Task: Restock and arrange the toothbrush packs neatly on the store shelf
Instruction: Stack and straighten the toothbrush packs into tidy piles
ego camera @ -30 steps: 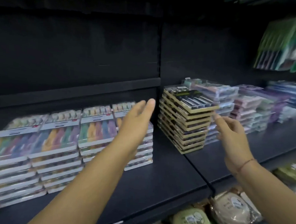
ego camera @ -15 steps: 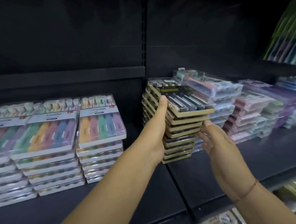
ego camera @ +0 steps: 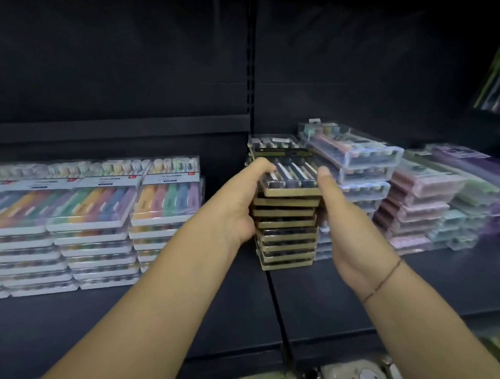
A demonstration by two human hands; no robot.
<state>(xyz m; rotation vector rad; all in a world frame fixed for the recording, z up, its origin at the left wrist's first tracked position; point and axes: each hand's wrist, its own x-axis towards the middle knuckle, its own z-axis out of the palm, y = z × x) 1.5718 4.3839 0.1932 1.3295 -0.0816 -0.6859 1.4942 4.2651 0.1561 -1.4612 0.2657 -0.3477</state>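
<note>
Pastel toothbrush packs (ego camera: 97, 210), 9 o'clock: glossy flat blisters, stacked. Left hand (ego camera: 239, 209): thumb hooked over top of gold-edged pack stack (ego camera: 287, 232), mid-shelf (ego camera: 441, 280). Right hand (ego camera: 345, 229), stack's 3 o'clock: thumb along edge, fingers hidden, grip cannot tell. Squeeze evenly, square rigid slick edges; skewed upper packs may slide.

Two bare arms are filling the lower frame. The left forearm (ego camera: 156, 294) is running in from seven o'clock, the right forearm (ego camera: 438, 329) from five o'clock, and both are showing uncovered right to the picture's edge. The left hand (ego camera: 236, 209) is going bare too, and so is the right hand (ego camera: 344, 237). And there it is, the one worn item: a thin brown cord bracelet (ego camera: 383, 280) is circling the right wrist, slanting from one o'clock down to seven o'clock and sitting snug on it.
</note>
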